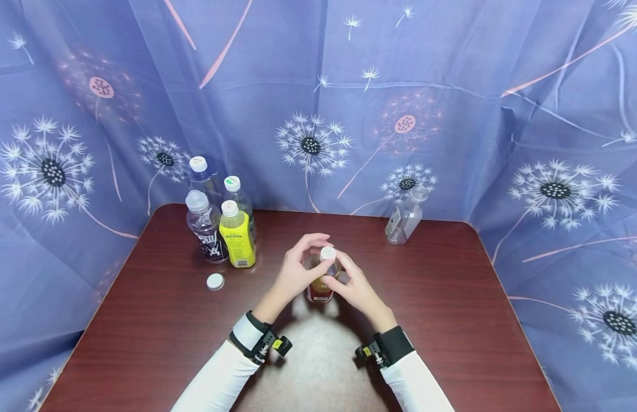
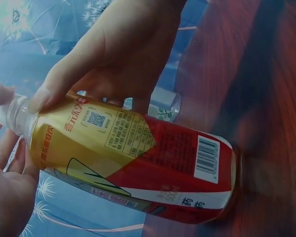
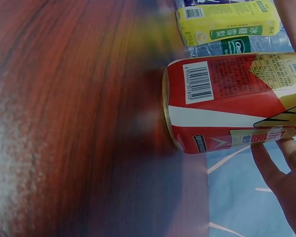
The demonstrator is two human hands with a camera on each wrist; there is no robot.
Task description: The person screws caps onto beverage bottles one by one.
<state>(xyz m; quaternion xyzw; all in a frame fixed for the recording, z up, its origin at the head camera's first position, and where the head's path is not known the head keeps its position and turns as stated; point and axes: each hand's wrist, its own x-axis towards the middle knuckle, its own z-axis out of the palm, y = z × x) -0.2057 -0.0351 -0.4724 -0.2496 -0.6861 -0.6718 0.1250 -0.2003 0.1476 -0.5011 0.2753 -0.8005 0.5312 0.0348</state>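
Note:
A drink bottle with a red and gold label (image 2: 177,163) stands upright on the table between both hands, with a white cap (image 1: 327,253) at its top. My left hand (image 1: 298,272) is at the top of it, thumb and fingers on either side of the cap. The right hand (image 1: 357,286) grips the bottle's upper part, its thumb (image 2: 44,94) on the shoulder. In the right wrist view, the right hand's fingers (image 3: 269,168) reach behind the label. The left palm is partly hidden there.
At the back left stand several bottles, among them a yellow-labelled one (image 1: 238,240) and a dark-labelled one (image 1: 209,232). A loose white cap (image 1: 215,281) lies in front of them. A clear bottle (image 1: 405,220) stands at the back right. A blue curtain (image 1: 257,114) hangs behind the table.

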